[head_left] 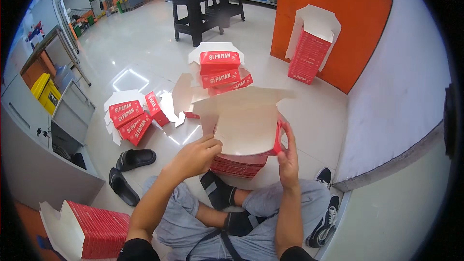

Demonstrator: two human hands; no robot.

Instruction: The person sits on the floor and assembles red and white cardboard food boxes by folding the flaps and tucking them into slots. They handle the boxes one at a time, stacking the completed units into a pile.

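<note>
A partly folded food box (246, 128) of red-and-white card is held in front of me, its white inside facing up and its lid flap raised at the far side. My left hand (199, 155) is closed with curled fingers at the box's near left corner. On the other side, my right hand (288, 157) grips the red right wall between thumb and fingers. Below the box, a stack of flat red cartons (239, 166) lies on the floor before my crossed legs. The box covers the top of that stack.
Folded red boxes (220, 63) are piled ahead, with another cluster (128, 116) at left. Stacks of flat cartons stand by the orange panel (309, 55) and at lower left (104, 229). Black slides (123, 186), sneakers (325, 222) and black stools (195, 17) are around me.
</note>
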